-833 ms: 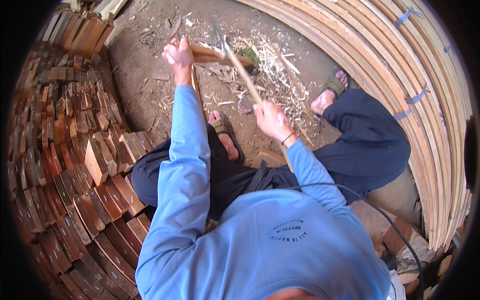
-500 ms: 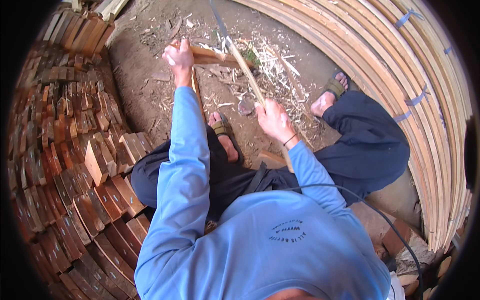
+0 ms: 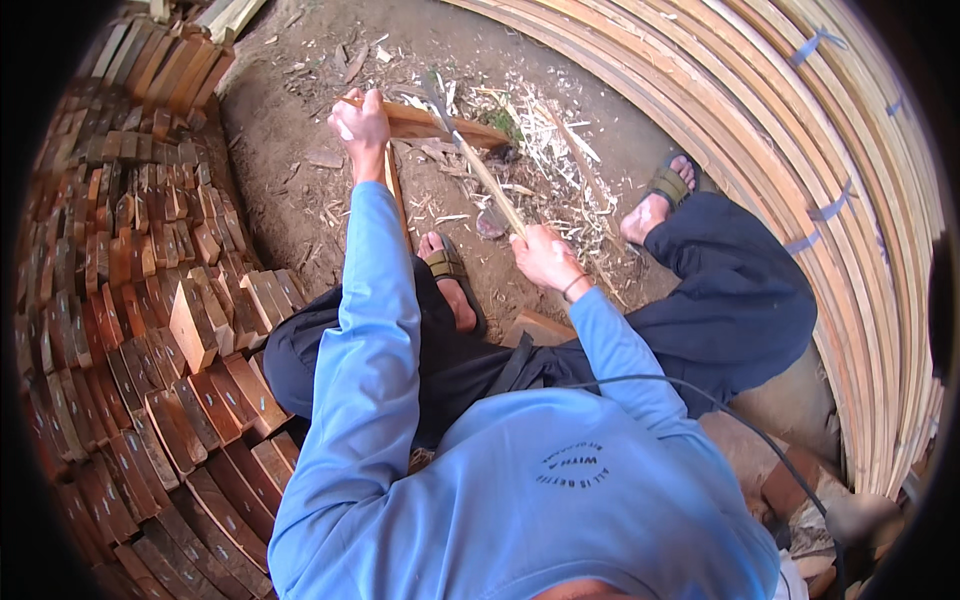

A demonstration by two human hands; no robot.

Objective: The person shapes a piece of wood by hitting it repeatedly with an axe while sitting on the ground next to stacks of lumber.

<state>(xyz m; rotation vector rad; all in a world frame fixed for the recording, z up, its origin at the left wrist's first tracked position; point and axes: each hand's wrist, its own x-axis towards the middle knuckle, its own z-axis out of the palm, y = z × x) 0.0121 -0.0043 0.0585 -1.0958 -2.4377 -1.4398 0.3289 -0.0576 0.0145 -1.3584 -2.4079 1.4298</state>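
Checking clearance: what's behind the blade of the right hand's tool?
The wood piece gripped by the left hand, and littered ground beyond. The strip directly behind the blade is hidden.

We see brown ground [image 3: 285, 115] strewn with pale shavings [image 3: 562, 150], heaped thickest ahead of the feet, with a green patch [image 3: 505, 120] at their edge, both sandals [image 3: 446, 264] resting flat, and stacked blocks [image 3: 125, 400] left, long strips [image 3: 790, 150] right.

Blue long-sleeved shirt [image 3: 470, 510]: dark printed lettering [image 3: 574, 464] on chest front, small capitals, one straight line inside a curved ring.
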